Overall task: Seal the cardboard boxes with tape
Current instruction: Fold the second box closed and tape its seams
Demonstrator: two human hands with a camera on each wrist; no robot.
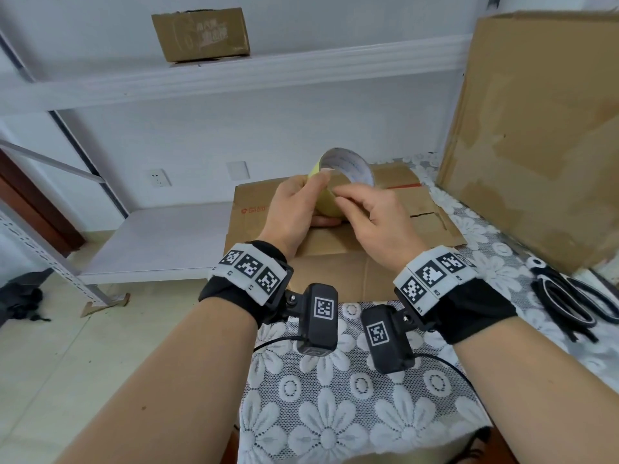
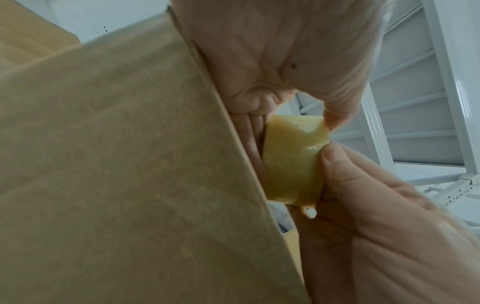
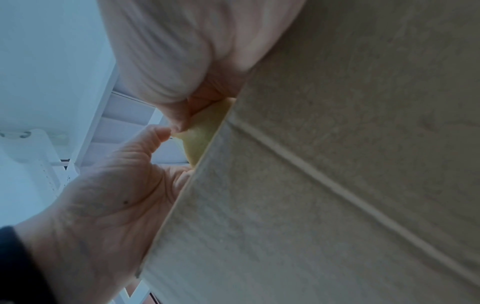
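A roll of yellowish tape (image 1: pixel 346 167) is held up over a flat brown cardboard box (image 1: pixel 428 209) that lies on the table. My left hand (image 1: pixel 301 202) grips the roll from the left, thumb on top and fingers underneath. My right hand (image 1: pixel 365 209) pinches at the roll's outer face with thumb and fingertips; whether a loose end is lifted cannot be told. In the left wrist view the tape roll (image 2: pixel 293 160) sits between the left hand (image 2: pixel 272 61) and the right hand (image 2: pixel 376 205), beside the box (image 2: pixel 130 164). The right wrist view shows the tape roll (image 3: pixel 202 133) partly hidden by the box (image 3: pixel 337 164).
Black scissors (image 1: pixel 569 296) lie on the lace tablecloth (image 1: pixel 335 413) at the right. A large cardboard box (image 1: pixel 536 128) stands at the back right. White metal shelving (image 1: pixel 234 78) at the left carries a small box (image 1: pixel 201 35). A dark object (image 1: pixel 20 296) lies on the floor.
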